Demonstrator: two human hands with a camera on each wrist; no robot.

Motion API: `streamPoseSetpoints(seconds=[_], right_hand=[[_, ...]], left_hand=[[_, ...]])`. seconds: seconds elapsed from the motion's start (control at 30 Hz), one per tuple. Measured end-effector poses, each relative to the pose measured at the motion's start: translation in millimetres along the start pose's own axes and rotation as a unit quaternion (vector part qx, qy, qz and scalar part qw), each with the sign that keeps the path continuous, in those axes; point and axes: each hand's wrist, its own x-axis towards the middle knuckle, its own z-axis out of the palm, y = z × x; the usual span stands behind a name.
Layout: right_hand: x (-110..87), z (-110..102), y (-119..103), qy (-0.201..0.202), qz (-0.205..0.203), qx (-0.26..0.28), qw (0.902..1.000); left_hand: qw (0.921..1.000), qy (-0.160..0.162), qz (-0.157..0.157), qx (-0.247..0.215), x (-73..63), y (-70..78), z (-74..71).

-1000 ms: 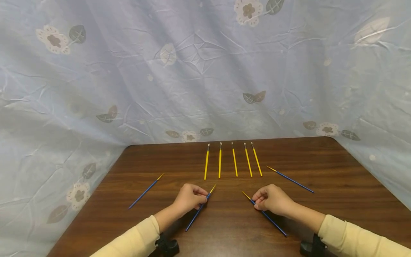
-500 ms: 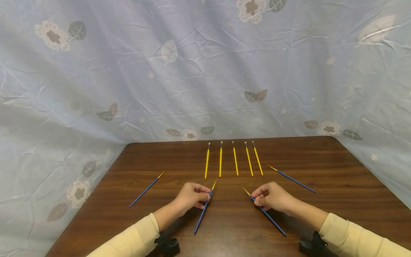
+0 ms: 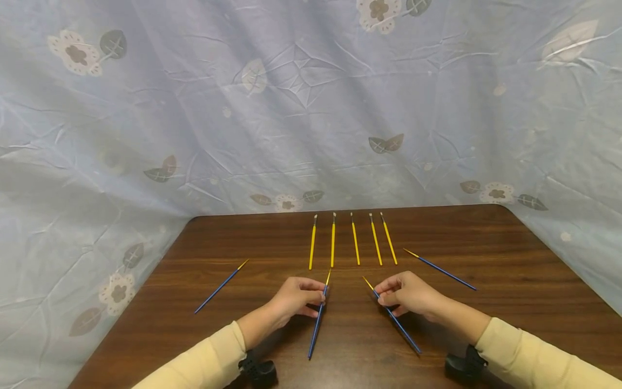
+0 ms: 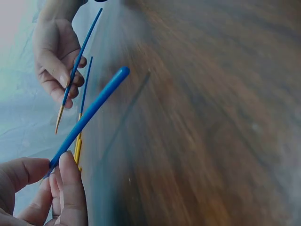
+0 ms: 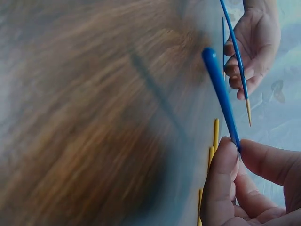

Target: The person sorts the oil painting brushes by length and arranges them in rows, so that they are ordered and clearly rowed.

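My left hand (image 3: 300,299) pinches a blue-handled paintbrush (image 3: 317,329) between thumb and fingers, its golden tip pointing away from me. In the left wrist view this blue handle (image 4: 94,110) slants over the table and casts a shadow on the wood. My right hand (image 3: 407,294) pinches another blue paintbrush (image 3: 402,329), its tip angled up and left toward the first one. That handle (image 5: 218,89) also throws a shadow in the right wrist view. The two brush tips stand a short gap apart, just nearer to me than a row of yellow brushes.
Several yellow-handled paintbrushes (image 3: 332,246) lie in a row near the far edge of the brown wooden table (image 3: 233,237). One blue paintbrush (image 3: 221,287) lies at the left, another blue paintbrush (image 3: 447,273) at the right. A patterned curtain (image 3: 218,135) hangs behind.
The left brush has moved right and turned to point more nearly straight away from me. The right brush has shifted a little left and forward. The other brushes have stayed put.
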Motion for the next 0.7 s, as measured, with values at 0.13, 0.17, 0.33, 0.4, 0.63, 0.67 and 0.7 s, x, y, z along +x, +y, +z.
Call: streamPoseSetpoints(seconds=[0.13, 0.17, 0.33, 0.4, 0.63, 0.67, 0.7], right_hand=[[0.7, 4, -4, 0.000, 0.003, 0.022, 0.9998], [0.9, 5, -4, 0.001, 0.003, 0.027, 0.9996], [2.3, 11, -9, 0.005, 0.004, 0.045, 0.9990], [3.5, 13, -10, 0.010, 0.006, 0.051, 0.9986], [9.1, 24, -13, 0.035, 0.013, 0.064, 0.9972], [9.8, 26, -14, 0.041, 0.016, 0.064, 0.9970], [10.5, 27, -14, 0.048, 0.018, 0.065, 0.9966]], left_hand=[[0.9997, -0.002, 0.005, -0.023, 1.1, 0.7, 4.8], [0.9996, -0.003, 0.006, -0.027, 1.3, 1.0, 5.7], [0.9992, -0.005, 0.003, -0.040, 2.2, 2.2, 10.4], [0.9990, -0.007, -0.001, -0.044, 2.5, 2.0, 12.3], [0.9988, -0.002, 0.001, -0.050, 4.5, -2.4, 18.7], [0.9988, -0.001, 0.002, -0.050, 4.6, -2.6, 19.6], [0.9987, 0.001, 0.003, -0.050, 4.9, -2.9, 20.4]])
